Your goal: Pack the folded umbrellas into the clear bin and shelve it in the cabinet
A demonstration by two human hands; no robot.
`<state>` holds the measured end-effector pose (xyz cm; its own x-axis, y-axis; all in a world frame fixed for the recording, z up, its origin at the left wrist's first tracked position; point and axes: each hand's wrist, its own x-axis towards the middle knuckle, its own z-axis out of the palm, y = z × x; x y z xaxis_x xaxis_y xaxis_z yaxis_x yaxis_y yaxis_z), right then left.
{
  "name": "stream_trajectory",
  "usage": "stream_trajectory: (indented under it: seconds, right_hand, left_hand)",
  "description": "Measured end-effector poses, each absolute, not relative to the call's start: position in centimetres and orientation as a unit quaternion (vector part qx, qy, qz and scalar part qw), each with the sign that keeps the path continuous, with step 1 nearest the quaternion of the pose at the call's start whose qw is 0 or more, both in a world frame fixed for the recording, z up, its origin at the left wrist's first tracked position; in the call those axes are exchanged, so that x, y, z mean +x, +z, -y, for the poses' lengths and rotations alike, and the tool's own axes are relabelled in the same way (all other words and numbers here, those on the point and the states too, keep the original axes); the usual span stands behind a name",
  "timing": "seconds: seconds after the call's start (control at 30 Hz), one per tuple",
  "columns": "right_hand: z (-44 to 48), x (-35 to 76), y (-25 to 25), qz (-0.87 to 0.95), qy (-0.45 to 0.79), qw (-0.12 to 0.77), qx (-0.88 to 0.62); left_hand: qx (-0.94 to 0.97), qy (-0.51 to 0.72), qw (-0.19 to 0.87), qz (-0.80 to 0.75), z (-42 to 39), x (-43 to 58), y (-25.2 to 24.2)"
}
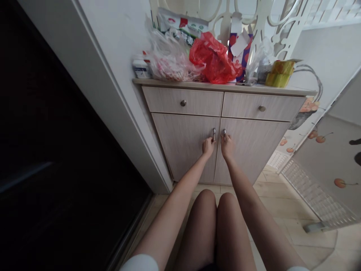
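A pale wood-grain cabinet stands in front of me, its left door (183,143) and right door (251,150) both closed. My left hand (208,146) is closed around the lower end of the metal handle (214,131) on the left door. On the right door, my right hand (227,146) has its fingers curled at the other metal handle (224,131), whose top shows above them. Both hands are at about the same height, one on each side of the gap between the doors. Above them are two closed drawers with round knobs, a left knob (183,102) and a right knob (262,108).
On the cabinet top (186,84) lie a red plastic bag (214,60), a clear bag (172,56), a purple box (245,52) and a yellow pack (279,73). A dark doorway (56,150) is at the left. A cherry-patterned panel (324,158) stands at the right.
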<state>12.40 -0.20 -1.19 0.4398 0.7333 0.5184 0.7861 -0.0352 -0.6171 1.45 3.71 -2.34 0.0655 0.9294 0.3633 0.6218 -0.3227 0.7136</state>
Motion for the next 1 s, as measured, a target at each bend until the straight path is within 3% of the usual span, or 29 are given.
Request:
stream_trajectory:
  seconds: [0.17, 0.27, 0.37, 0.43, 0.5, 0.67, 1.0]
  right_hand:
    - [0.9, 12.7, -1.0, 0.534, 0.023, 0.496, -0.685]
    - [3.3, 13.7, -1.9, 0.498, 0.13, 0.571, -0.64]
    - [7.3, 15.5, -3.0, 0.443, 0.383, 0.593, -0.553]
    - [9.8, 16.7, -3.1, 0.414, 0.547, 0.582, -0.436]
    - [11.5, 17.4, -2.7, 0.393, 0.632, 0.59, -0.313]
    - [11.7, 16.4, -1.6, 0.353, 0.654, 0.649, -0.162]
    - [9.5, 14.8, -3.9, 0.339, 0.651, 0.661, -0.157]
  left_hand:
    - [0.689, 0.417, 0.261, -0.532, -3.5, 0.8, -1.8]
    - [0.661, 0.43, 0.307, -0.533, -1.9, -1.4, -2.4]
    - [0.575, 0.417, 0.513, -0.483, 1.0, -4.6, -3.4]
    - [0.509, 0.404, 0.663, -0.371, 3.3, -6.2, -3.6]
    - [0.45, 0.429, 0.741, -0.253, 5.3, -6.8, -3.1]
    - [0.365, 0.517, 0.754, -0.178, 7.7, -4.3, -1.1]
    - [0.362, 0.537, 0.739, -0.183, 6.5, -2.8, -3.0]
